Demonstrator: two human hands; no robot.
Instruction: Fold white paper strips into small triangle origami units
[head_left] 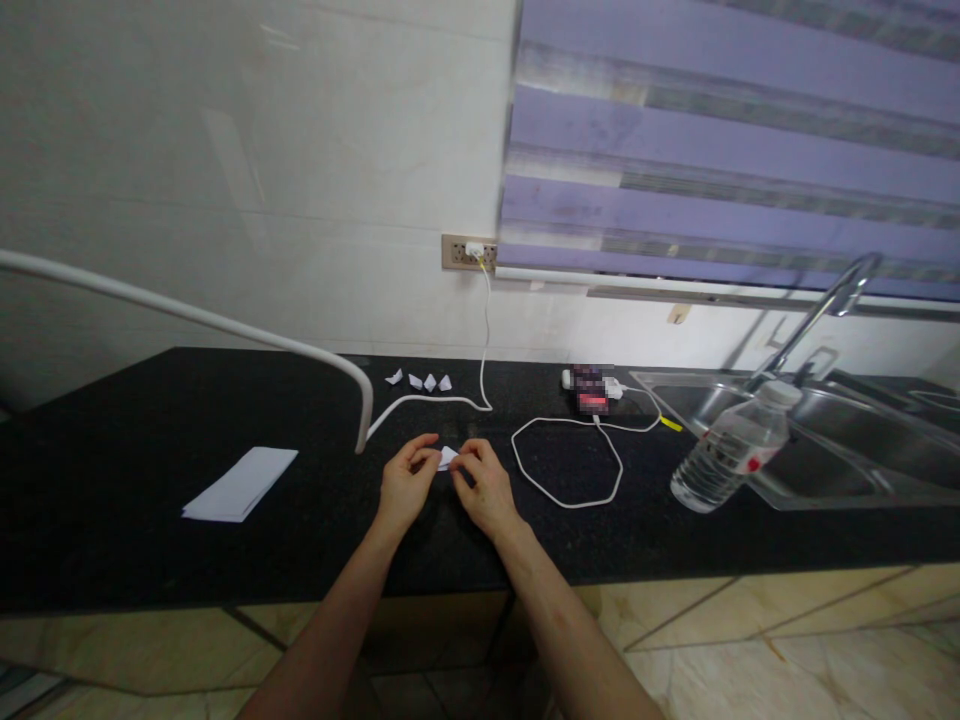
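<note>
"In the head view, where's the paper (448, 459)?"

"Between my hands, at the near middle of the desk (322, 545). My left hand (405, 487) pinches one side, my right hand (486, 487) the other, fingers drawn narrow."

"How will it handle?"

"Light, I'd judge, stiffer at the folds but easily crushed; I'd grip just the edges, softly."

"And the surface, the room?"

"Black, smooth-looking desk. Four paper scraps (430, 382) lie near the pale wall (360, 270), white sheets (241, 484) to my left, a bottle (731, 455) by the sink (844, 430), and a purple blind (720, 130) above."
</note>
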